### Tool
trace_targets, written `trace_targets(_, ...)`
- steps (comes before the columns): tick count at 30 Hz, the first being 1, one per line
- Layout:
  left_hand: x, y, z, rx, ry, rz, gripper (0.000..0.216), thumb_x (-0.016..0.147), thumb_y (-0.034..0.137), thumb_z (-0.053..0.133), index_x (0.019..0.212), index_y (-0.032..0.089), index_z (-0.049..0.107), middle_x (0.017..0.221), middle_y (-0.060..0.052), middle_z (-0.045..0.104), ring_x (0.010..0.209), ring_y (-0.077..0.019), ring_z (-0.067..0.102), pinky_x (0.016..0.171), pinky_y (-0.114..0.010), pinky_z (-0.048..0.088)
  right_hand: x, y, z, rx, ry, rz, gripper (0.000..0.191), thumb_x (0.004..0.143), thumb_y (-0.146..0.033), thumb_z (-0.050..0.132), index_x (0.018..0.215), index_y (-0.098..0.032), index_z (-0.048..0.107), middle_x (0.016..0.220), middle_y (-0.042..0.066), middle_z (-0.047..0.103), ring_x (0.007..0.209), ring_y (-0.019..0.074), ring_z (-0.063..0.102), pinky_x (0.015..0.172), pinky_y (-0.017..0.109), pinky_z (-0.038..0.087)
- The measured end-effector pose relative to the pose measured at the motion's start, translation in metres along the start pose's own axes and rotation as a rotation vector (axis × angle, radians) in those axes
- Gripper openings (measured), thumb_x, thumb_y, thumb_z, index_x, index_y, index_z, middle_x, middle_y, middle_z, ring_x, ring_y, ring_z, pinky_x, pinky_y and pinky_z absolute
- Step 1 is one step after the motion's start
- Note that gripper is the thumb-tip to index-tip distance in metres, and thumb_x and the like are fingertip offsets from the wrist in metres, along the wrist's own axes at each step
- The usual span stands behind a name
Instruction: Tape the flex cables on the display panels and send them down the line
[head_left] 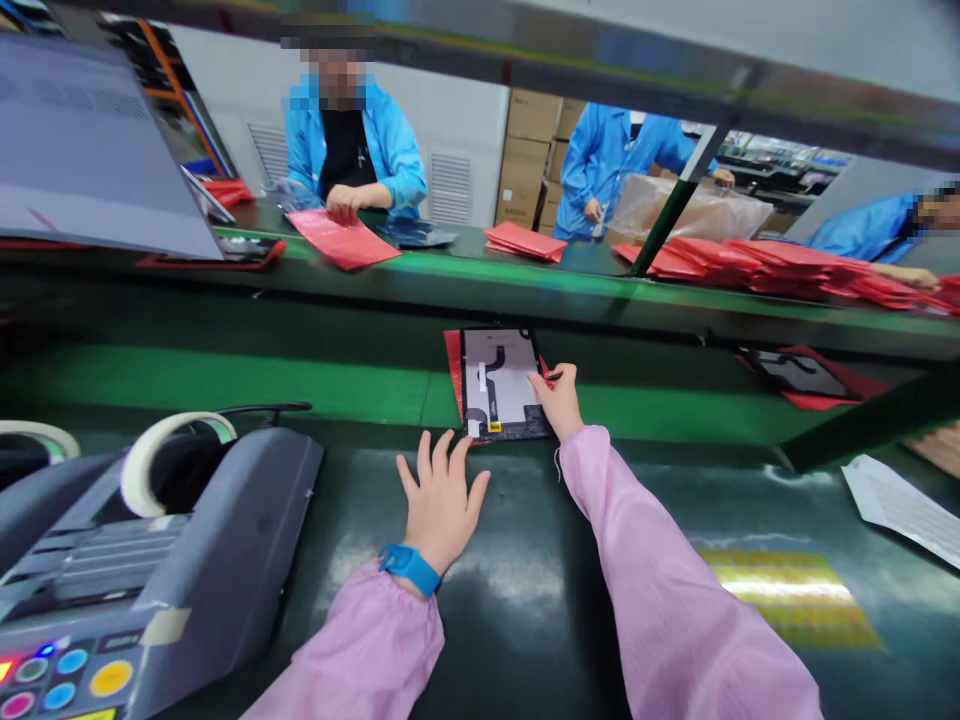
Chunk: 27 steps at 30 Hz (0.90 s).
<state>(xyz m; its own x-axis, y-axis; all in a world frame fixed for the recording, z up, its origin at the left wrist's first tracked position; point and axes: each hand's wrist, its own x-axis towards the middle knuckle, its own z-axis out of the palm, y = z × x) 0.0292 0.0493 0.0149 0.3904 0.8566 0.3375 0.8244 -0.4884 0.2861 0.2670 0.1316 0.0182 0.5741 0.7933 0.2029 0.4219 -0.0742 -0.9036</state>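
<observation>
On the belt [300, 385], right hand [559, 400] pinches the panel [499, 385] (left hand [442, 505] flat, empty).

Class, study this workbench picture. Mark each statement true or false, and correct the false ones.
1. The right hand touches the dark rectangular panel with a pale grey face. True.
2. The left hand grips a roll of tape. False: it lies open, fingers spread, on the dark green table top and holds nothing.
3. The panel lies on a red flat sleeve. True.
4. The grey tape dispenser with coloured buttons stands right of both hands. False: it stands to their left.
5. The blue wristband sits on the right wrist. False: it is on the left wrist.
</observation>
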Motion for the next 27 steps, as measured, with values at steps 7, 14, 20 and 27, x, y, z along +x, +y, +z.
trace_targets(7, -0.003, -0.01, 0.004, -0.006, -0.001, 0.102, 0.039, 0.099, 0.025, 0.048, 0.136, 0.02, 0.062, 0.143, -0.018, 0.06, 0.145, -0.0419, 0.04, 0.11, -0.079, 0.03, 0.004, 0.013, -0.061, 0.1, 0.057, 0.041, 0.049, 0.079, -0.071, 0.06, 0.081, -0.027, 0.04, 0.091, 0.01, 0.072, 0.088, 0.0254, 0.067, 0.078, 0.036, 0.048)
trace_targets(14, -0.014, 0.02, 0.001, -0.206, -0.173, 0.625, 0.04, 0.097, 0.012, 0.046, 0.13, 0.022, 0.066, 0.145, -0.011, 0.062, 0.15, -0.0326, 0.037, 0.121, -0.064, 0.028, -0.126, 0.055, -0.197, 0.242, 0.093, 0.161, 0.062, 0.086, -0.077, 0.051, 0.104, -0.02, 0.066, 0.073, 0.006, 0.071, 0.059, 0.0206, 0.066, 0.056, 0.034, 0.053)
trace_targets(20, -0.039, 0.073, 0.01, -0.308, -0.388, 0.963, 0.047, 0.098, 0.022, 0.056, 0.145, 0.029, 0.053, 0.153, -0.006, 0.055, 0.149, -0.0301, 0.04, 0.122, -0.058, 0.031, -0.227, 0.068, -0.231, 0.188, 0.196, 0.203, 0.041, 0.085, -0.059, 0.072, 0.1, -0.02, 0.073, 0.078, 0.006, 0.074, 0.063, 0.0203, 0.068, 0.057, 0.034, 0.056)
trace_targets(27, -0.06, 0.101, 0.016, -0.306, -0.452, 1.014, 0.046, 0.1, 0.033, 0.058, 0.145, 0.035, 0.053, 0.156, -0.005, 0.053, 0.148, -0.0269, 0.041, 0.123, -0.054, 0.028, -0.214, 0.07, -0.246, 0.166, 0.295, 0.091, 0.038, 0.086, -0.056, 0.073, 0.099, -0.02, 0.069, 0.066, -0.001, 0.065, 0.06, 0.016, 0.06, 0.058, 0.029, 0.05)
